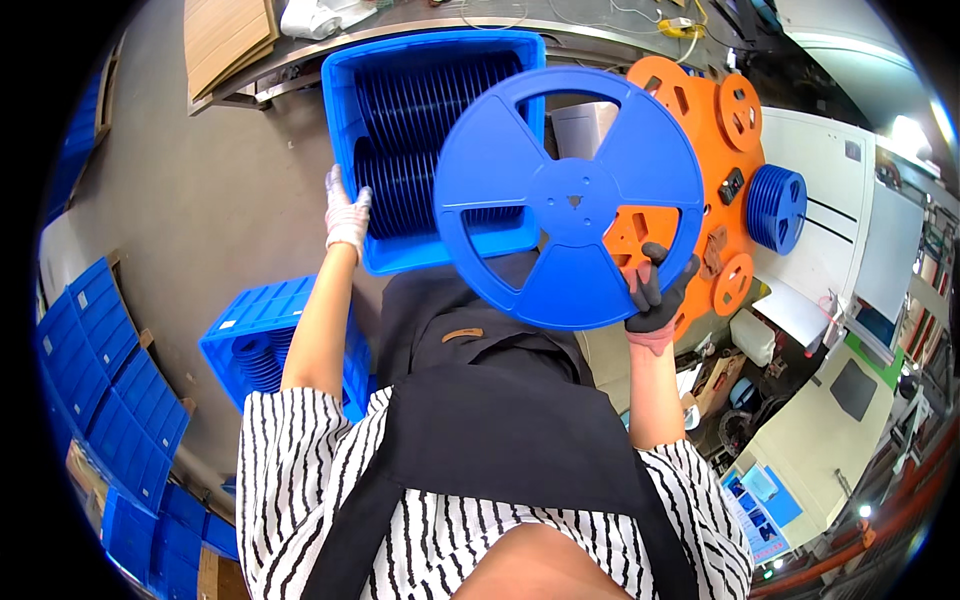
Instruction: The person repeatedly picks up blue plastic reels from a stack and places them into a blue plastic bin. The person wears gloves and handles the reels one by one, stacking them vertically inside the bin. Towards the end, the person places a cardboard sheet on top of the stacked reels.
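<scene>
A large blue reel disc [575,262] with wide cut-out windows and a small centre hole is held up in front of me. My right hand [658,295], in a black and pink glove, grips its lower right rim. In a white glove, my left hand [347,215] lies against the left rim of a blue plastic bin [390,254], its fingers stretched and its thumb apart. Inside that bin, two rows of dark blue discs [395,190] stand on edge. The raised disc covers part of the bin's right side.
Right of the bin stands an orange rack [735,175] with round plates and a stack of blue discs [777,208]. Another blue bin [240,315] holding discs sits at lower left. Blue crates [110,330] line the far left. A metal table [420,18] bearing cardboard [225,45] runs along the top.
</scene>
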Motion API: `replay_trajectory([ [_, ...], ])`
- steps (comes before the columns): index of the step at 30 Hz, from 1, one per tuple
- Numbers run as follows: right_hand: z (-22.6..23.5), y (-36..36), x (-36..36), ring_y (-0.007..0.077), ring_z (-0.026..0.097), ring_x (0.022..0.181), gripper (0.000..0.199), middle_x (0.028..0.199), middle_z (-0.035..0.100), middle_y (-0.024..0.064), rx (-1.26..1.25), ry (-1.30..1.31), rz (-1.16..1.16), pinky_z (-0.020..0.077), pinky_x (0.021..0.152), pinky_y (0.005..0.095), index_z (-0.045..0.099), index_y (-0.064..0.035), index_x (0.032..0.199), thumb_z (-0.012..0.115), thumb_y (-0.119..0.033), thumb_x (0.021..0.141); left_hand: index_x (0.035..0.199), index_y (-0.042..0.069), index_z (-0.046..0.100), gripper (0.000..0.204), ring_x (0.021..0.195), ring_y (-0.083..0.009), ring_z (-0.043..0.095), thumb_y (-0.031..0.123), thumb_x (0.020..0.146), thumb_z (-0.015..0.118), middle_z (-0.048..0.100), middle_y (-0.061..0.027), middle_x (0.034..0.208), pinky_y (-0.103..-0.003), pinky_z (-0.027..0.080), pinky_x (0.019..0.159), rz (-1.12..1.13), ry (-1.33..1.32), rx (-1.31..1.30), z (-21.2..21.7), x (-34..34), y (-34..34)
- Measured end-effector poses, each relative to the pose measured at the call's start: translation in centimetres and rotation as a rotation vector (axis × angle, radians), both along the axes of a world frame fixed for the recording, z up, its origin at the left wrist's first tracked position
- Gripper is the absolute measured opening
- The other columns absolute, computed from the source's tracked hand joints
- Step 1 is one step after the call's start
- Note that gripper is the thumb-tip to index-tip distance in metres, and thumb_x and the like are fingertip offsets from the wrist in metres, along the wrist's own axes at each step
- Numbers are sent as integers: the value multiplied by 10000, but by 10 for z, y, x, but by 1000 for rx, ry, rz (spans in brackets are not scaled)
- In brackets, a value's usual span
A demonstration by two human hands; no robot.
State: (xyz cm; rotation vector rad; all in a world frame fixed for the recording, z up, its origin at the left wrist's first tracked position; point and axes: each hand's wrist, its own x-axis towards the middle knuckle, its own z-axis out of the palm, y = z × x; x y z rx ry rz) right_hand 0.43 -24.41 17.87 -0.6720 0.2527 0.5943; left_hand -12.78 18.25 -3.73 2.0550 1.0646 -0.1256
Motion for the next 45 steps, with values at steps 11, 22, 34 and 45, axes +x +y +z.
replay_trajectory([
  [11, 4, 31, -24, 86, 296, 338, 728, 453, 395, 15, 226, -131, 123, 288, 348, 217, 570, 126, 1146, 333, -547, 1005, 1459, 79, 367, 597, 1414, -430, 245, 367, 957, 520, 302, -218, 1526, -473, 234, 1153, 55, -458, 195, 96, -13, 9],
  [22, 20, 77, -54, 128, 374, 358, 791, 462, 437, 54, 55, -52, 138, 361, 382, 289, 604, 80, 962, 291, -647, 968, 1425, 73, 414, 772, 1412, -334, 307, 515, 818, 591, 375, -157, 1495, -503, 163, 1178, -930, -589, 351, 252, 26, -146],
  [34, 29, 66, -33, 99, 419, 441, 461, 953, 639, 210, 114, -249, 18, 383, 446, 221, 583, -56, 1077, 332, -440, 1036, 1438, 92, 405, 638, 1366, -443, 319, 477, 937, 493, 369, -250, 1469, -517, 245, 1133, -385, -246, 500, 134, -46, -14],
  [45, 82, 193, -112, 359, 464, 1303, 820, 1358, 530, 187, -690, -1059, 693, 347, 1089, 436, 442, -6, 1386, 578, -612, 851, 1475, 172, 264, 660, 1077, -192, 535, 212, 929, 633, 517, -121, 1241, -342, 494, 913, 193, -686, -1432, 212, 0, -95],
])
